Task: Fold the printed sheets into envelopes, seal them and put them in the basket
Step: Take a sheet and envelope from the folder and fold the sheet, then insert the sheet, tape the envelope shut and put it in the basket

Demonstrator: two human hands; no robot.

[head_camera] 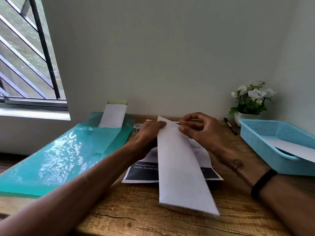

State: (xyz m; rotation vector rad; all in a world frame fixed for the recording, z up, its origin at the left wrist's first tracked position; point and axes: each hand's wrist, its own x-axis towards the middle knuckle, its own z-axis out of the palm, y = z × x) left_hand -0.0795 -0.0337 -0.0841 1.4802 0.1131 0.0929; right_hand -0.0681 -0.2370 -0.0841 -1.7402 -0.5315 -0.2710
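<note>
A long, narrow white paper envelope (179, 166) was held lengthwise above the brown wooden table (153, 217), its near end raised toward the camera and its far end between the two hands. The left hand (148, 133) gripped the envelope's far left edge, thumb on top. The right hand (197, 129) pinched the far right edge with curled fingers. Both hands were closed on the envelope, close together at its far end. Beneath it lay a printed sheet with dark bands (144, 172), flat on the table. The light blue perforated plastic basket (265, 133) stood to the right, well apart from the hands, with white paper (293, 149) resting inside and overhanging its rim.
</note>
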